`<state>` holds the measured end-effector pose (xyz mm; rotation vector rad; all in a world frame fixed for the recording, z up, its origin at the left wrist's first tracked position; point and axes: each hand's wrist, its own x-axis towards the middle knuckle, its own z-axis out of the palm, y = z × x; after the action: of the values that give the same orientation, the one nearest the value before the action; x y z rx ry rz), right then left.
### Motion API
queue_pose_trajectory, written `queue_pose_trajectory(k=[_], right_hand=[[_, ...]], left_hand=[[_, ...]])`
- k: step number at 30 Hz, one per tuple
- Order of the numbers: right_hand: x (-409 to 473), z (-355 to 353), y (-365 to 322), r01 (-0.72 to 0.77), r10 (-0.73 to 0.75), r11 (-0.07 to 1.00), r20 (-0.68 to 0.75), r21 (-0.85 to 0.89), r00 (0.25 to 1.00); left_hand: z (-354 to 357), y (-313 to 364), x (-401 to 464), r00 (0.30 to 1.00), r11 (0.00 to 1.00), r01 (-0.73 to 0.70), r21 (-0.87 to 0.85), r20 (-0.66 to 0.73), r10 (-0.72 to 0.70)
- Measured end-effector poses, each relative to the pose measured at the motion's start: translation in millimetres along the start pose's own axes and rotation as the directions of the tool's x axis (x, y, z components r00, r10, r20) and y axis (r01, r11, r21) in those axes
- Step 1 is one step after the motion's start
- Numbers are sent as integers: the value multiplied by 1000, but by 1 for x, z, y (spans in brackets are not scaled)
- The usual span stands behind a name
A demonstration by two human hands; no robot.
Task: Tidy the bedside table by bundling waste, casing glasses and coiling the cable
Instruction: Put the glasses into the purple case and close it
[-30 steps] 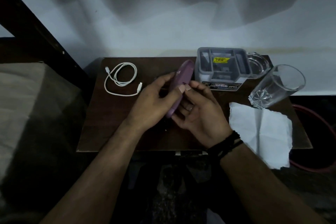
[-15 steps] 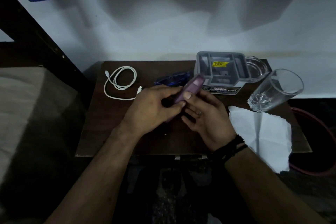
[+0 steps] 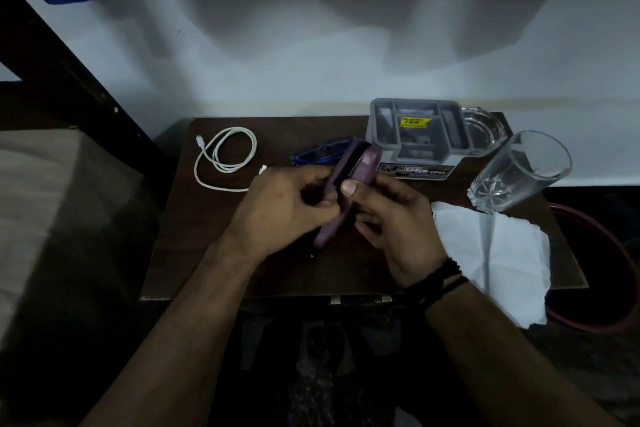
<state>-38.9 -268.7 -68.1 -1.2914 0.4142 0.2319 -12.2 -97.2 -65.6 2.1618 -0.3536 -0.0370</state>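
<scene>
A purple glasses case stands partly open above the middle of the dark wooden bedside table. My left hand grips its left half and my right hand grips its right half, thumb on the lid. Blue glasses lie on the table just behind my left hand, partly hidden by the case. A white cable lies loosely looped at the back left. A creased white tissue hangs over the table's right front edge.
A grey plastic organiser box with a yellow label stands at the back right, a clear glass dish behind it. A drinking glass stands at the right. A bed lies left of the table.
The case's two halves have come apart into a gap at the far end. The blue glasses, hidden a second ago, show behind my left hand.
</scene>
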Motion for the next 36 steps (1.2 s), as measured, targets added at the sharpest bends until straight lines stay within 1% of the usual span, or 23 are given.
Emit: queue_pose_trajectory(k=[1,3,5,7,8,10,13,14,15,16,17,18,19,20,24,27,30,33,36], right_hand=[[-1,-1,-1,-4,4,1000,19,9,1000],[-1,-4,-4,-31,19,996,132,87,991],[-1,-7,-6,-119,47,963,280,244,959],[2,-11,-6,-214,80,918,371,335,925],[3,-12,-6,-239,94,909,389,342,916],[5,-15,-7,-252,120,913,378,321,918],[2,-19,-7,-266,172,920,315,288,934],[2,-21,-7,-273,185,919,300,284,936],[1,-23,-6,-279,196,919,289,280,937],[1,-25,-6,-282,206,920,277,273,939],[0,-26,-7,-281,211,922,263,266,941],[0,-27,-7,-275,212,926,247,260,946],[-1,-28,-7,-265,207,931,236,250,949],[-1,-28,-6,-255,201,939,231,232,952],[-4,-31,-4,-227,194,963,212,145,958],[-7,-32,-6,-214,188,967,182,140,965],[-7,-34,-6,-204,181,969,163,140,970],[-6,-34,-6,-212,192,968,149,137,970],[-5,-36,-4,-222,203,965,138,137,969]], left_hand=[[-1,-4,0,999,998,35,-55,-10,-35],[-3,-10,3,993,972,94,-214,-48,-107],[-6,-10,6,973,921,130,-367,-130,-189],[-6,-9,11,955,890,154,-430,-168,-246],[-6,-9,12,953,881,175,-440,-149,-264],[-4,-9,12,953,865,214,-453,-97,-287],[-4,-9,14,942,873,243,-422,-112,-316],[-4,-11,15,939,894,248,-373,-135,-317],[-3,-15,16,942,934,237,-267,-170,-288],[-1,-19,16,952,975,199,-96,-218,-216],[1,-25,17,962,985,142,97,-246,-115],[5,-29,18,971,958,104,267,-234,-40],[10,-33,18,978,922,99,375,-209,-19],[13,-34,18,981,894,120,432,-188,-41],[23,-33,23,979,834,203,514,-117,-166],[26,-32,28,963,782,255,569,-71,-262],[28,-32,30,946,739,276,615,-37,-322],[28,-32,29,930,710,290,642,-14,-368],[27,-31,28,934,701,288,653,-31,-355]])
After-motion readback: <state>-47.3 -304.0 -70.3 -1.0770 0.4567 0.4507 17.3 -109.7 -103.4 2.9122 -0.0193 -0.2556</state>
